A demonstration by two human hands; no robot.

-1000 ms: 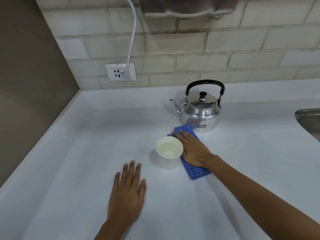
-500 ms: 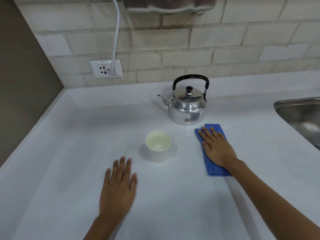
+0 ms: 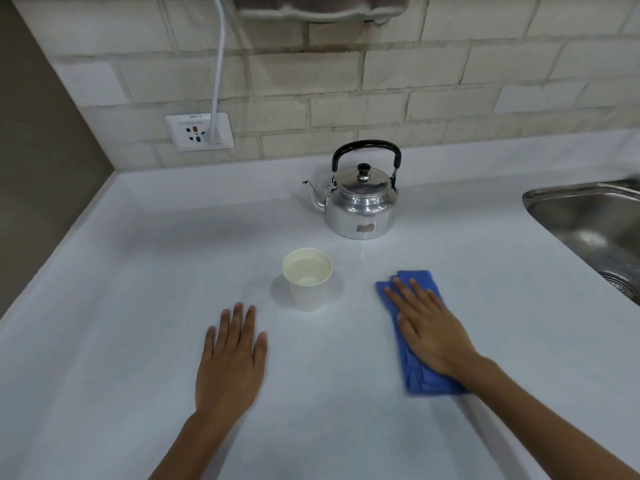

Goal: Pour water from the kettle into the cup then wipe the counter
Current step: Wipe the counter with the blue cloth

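A shiny metal kettle (image 3: pixel 362 206) with a black handle stands at the back of the white counter (image 3: pixel 138 271), spout to the left. In front of it stands a white paper cup (image 3: pixel 307 284) with water in it. My left hand (image 3: pixel 230 362) lies flat on the counter, left of and nearer than the cup, fingers together, holding nothing. My right hand (image 3: pixel 429 330) presses flat on a folded blue cloth (image 3: pixel 420 375) to the right of the cup, apart from both cup and kettle.
A steel sink (image 3: pixel 588 216) is set into the counter at the right edge. On the brick wall behind are a wall socket (image 3: pixel 199 131) with a white cable (image 3: pixel 217 64) running up, and a metal fixture above.
My right hand has slid the blue cloth from between cup and kettle out to the right, then nearer to me. The left hand stays flat; cup and kettle have not moved.
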